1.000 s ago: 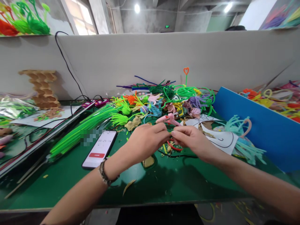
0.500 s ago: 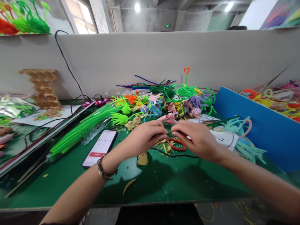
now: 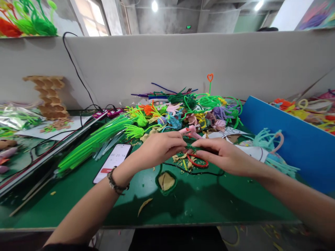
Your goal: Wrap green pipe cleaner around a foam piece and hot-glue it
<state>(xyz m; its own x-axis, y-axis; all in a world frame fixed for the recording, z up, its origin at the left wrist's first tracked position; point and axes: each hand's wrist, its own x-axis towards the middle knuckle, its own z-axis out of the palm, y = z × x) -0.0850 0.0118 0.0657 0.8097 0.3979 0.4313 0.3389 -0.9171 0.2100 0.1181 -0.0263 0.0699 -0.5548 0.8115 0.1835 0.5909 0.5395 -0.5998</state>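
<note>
My left hand (image 3: pixel 167 146) is closed in a pinch, its fingertips at a thin dark green pipe cleaner. Below that hand hangs or lies a beige diamond-shaped piece (image 3: pixel 166 182) with a dark slit, edged in dark green, and a green stem runs up from it. My right hand (image 3: pixel 222 153) is close by on the right, thumb and forefinger slightly apart, with a bit of green near their tips. Just beyond the hands is a pink tool (image 3: pixel 193 131) with a small red light. A red loop (image 3: pixel 198 161) lies beneath them among beige scraps (image 3: pixel 180 161).
A phone (image 3: pixel 113 162) showing a timer lies at left, beside a bundle of bright green pipe cleaners (image 3: pixel 91 146). Colourful pipe-cleaner pieces (image 3: pixel 175 120) are heaped at the back. A blue board (image 3: pixel 285 146) stands at right. A black cord (image 3: pixel 193 170) crosses the table.
The beige piece has turned and shifted slightly right, showing more of its face and green edge. My right thumb has dropped away from the forefinger. The left hand stays pinched.
</note>
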